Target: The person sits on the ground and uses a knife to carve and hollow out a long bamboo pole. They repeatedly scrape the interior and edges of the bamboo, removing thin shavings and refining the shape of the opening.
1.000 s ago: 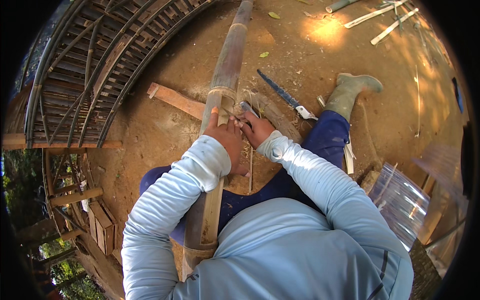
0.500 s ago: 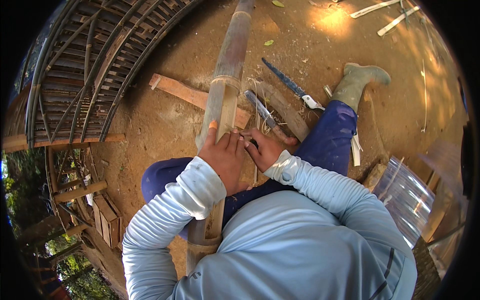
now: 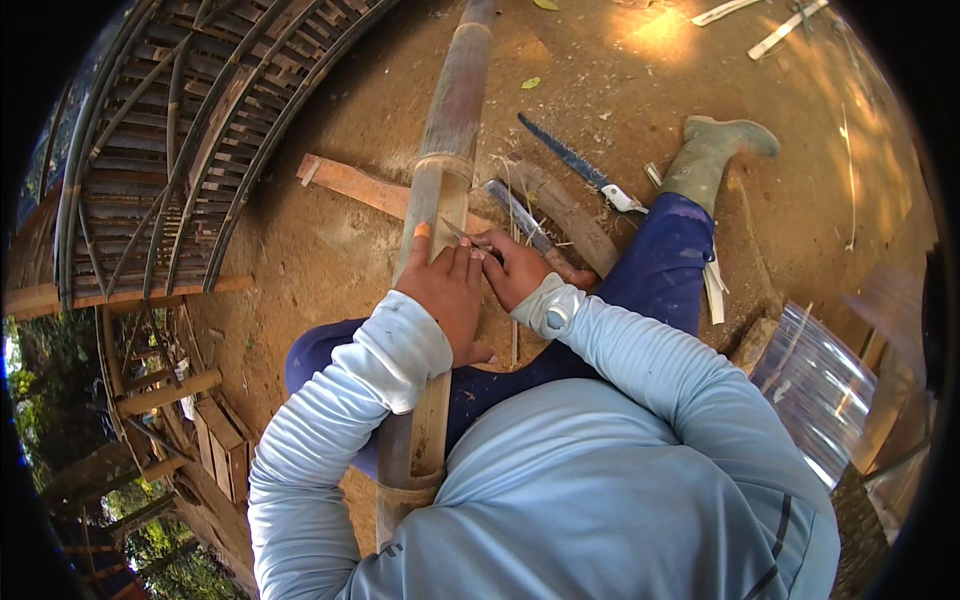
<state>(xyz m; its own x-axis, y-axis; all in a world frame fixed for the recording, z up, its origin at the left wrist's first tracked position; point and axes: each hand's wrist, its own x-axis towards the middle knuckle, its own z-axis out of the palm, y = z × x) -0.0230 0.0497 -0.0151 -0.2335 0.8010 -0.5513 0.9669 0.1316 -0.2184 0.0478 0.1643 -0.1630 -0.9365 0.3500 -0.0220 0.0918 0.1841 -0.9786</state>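
Note:
A long bamboo pole (image 3: 455, 110) runs from the far edge down between my legs, an open channel cut along its near section. My left hand (image 3: 440, 305) lies over the pole and grips it, thumb stuck out to the right and something orange around the index fingertip. From the right, my right hand (image 3: 516, 272) is closed around a small knife (image 3: 453, 230), its narrow pointed blade over the channel. The left fingertips press beside the blade, touching the right hand's fingers. The knife's handle is mostly hidden in my fist.
Right of the pole lie a pruning saw (image 3: 575, 158), a sheathed-looking long tool (image 3: 525, 218) and a wooden piece (image 3: 565, 205). A reddish plank (image 3: 355, 185) passes under the pole. A slatted bamboo structure (image 3: 190, 140) stands far left; clear plastic sheeting (image 3: 815, 390) is at right.
The right hand has shifted slightly up and left, and the knife blade now shows over the channel. The left hand stays nearly in place on the pole.

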